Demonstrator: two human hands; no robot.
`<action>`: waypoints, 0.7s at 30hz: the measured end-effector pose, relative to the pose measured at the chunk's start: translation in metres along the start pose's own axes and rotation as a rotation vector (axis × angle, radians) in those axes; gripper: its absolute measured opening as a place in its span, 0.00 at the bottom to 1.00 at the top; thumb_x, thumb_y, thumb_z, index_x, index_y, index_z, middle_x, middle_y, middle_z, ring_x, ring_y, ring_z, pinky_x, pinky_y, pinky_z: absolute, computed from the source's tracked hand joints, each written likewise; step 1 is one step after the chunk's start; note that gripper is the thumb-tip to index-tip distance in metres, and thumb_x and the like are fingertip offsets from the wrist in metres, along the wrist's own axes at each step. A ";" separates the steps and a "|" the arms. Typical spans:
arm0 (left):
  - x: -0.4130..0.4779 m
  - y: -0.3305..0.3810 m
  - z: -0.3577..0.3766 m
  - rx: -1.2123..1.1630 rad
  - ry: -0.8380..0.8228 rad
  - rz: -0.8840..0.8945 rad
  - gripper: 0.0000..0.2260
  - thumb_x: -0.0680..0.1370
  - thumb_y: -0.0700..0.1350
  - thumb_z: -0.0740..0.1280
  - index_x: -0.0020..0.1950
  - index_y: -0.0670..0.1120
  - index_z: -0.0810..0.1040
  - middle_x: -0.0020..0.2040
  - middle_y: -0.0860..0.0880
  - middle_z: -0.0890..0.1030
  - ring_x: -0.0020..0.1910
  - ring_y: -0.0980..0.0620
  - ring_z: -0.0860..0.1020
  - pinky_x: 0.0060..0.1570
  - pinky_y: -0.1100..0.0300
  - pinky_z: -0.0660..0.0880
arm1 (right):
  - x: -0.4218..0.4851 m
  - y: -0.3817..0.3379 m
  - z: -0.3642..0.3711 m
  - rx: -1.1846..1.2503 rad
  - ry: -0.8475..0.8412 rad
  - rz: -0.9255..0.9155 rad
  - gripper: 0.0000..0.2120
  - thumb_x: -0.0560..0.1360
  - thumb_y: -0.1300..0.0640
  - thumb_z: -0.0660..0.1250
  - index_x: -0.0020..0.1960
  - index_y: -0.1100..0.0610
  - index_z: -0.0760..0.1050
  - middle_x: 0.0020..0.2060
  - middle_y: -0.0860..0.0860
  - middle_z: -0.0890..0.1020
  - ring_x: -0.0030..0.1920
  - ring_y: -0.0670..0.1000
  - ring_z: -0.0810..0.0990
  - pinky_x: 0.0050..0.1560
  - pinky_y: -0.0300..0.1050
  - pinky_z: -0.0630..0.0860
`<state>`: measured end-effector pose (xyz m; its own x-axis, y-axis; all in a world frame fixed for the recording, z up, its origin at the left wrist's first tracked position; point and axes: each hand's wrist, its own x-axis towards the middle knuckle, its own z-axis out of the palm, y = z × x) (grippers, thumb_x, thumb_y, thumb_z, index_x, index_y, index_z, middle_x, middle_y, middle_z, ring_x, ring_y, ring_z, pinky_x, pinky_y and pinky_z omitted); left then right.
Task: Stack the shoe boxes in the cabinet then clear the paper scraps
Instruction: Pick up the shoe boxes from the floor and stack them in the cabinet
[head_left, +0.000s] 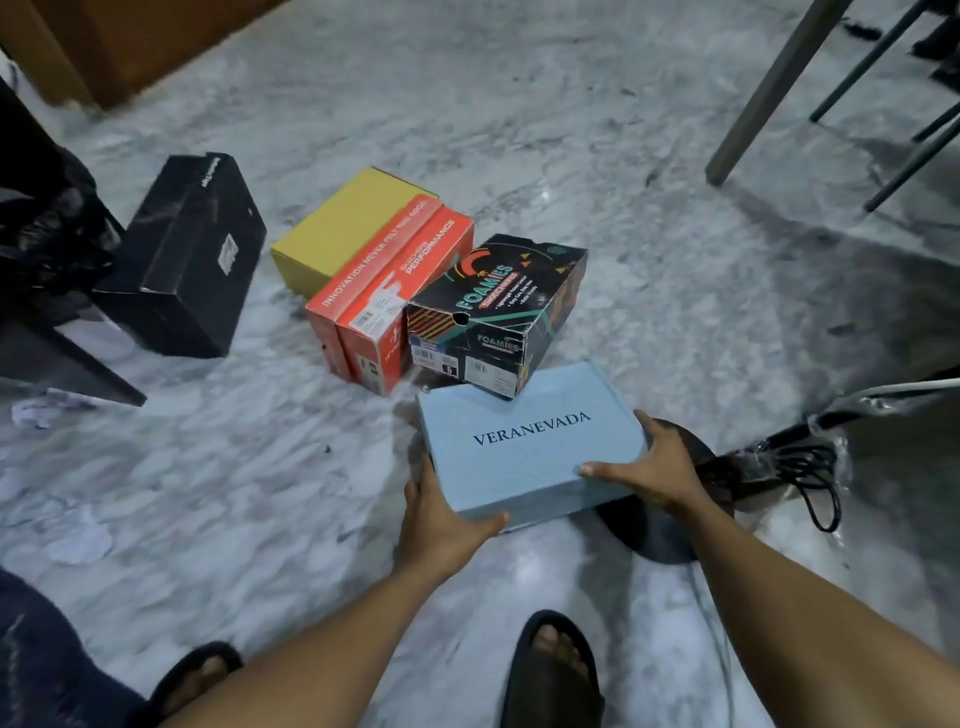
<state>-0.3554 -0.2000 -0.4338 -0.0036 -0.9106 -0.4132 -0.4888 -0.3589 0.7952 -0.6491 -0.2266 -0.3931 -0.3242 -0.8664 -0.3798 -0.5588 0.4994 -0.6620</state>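
**Q:** Which step is in hand?

**A:** Stacking, barely begun. All places are read from the blue box (524, 447). The black box (187, 260) lies far left. The yellow box (337, 228), red box (384, 291) and patterned box (493, 312) lie just beyond.

**Q:** And the grip?

**A:** The left hand (441, 519) and right hand (654, 473) clamp its near corners, thumbs on the lid. The next move probably calls for a level lift toward the cabinet. Paper scraps (78, 535), well left, come later.

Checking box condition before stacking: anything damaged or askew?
Yes. The Foamies box has a crumpled, torn front lid edge with a hole. The black box sits tilted, apart from the group. Paper scraps litter the floor at left. The held blue box looks intact.
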 end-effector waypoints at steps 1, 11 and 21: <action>-0.002 -0.001 -0.008 0.016 0.016 0.005 0.56 0.53 0.66 0.77 0.77 0.58 0.57 0.61 0.51 0.73 0.59 0.50 0.72 0.56 0.50 0.77 | -0.007 0.001 0.004 0.010 -0.001 -0.012 0.56 0.42 0.30 0.83 0.66 0.52 0.77 0.59 0.52 0.81 0.58 0.50 0.81 0.57 0.53 0.81; -0.037 -0.028 -0.090 0.101 0.013 -0.037 0.53 0.43 0.75 0.77 0.65 0.56 0.71 0.58 0.53 0.79 0.59 0.51 0.79 0.58 0.54 0.79 | -0.101 -0.054 0.042 0.185 -0.034 -0.053 0.33 0.51 0.54 0.89 0.50 0.53 0.77 0.45 0.45 0.83 0.45 0.40 0.80 0.37 0.33 0.78; -0.090 -0.008 -0.242 0.200 0.216 0.094 0.48 0.43 0.73 0.78 0.60 0.60 0.74 0.56 0.57 0.80 0.59 0.53 0.77 0.58 0.54 0.78 | -0.167 -0.158 0.088 0.281 -0.087 -0.314 0.25 0.56 0.56 0.87 0.45 0.47 0.76 0.45 0.39 0.82 0.45 0.36 0.79 0.36 0.30 0.76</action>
<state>-0.1401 -0.1651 -0.2956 0.1184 -0.9681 -0.2209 -0.6573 -0.2432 0.7133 -0.4395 -0.1613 -0.2820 -0.0995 -0.9792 -0.1769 -0.3864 0.2019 -0.9000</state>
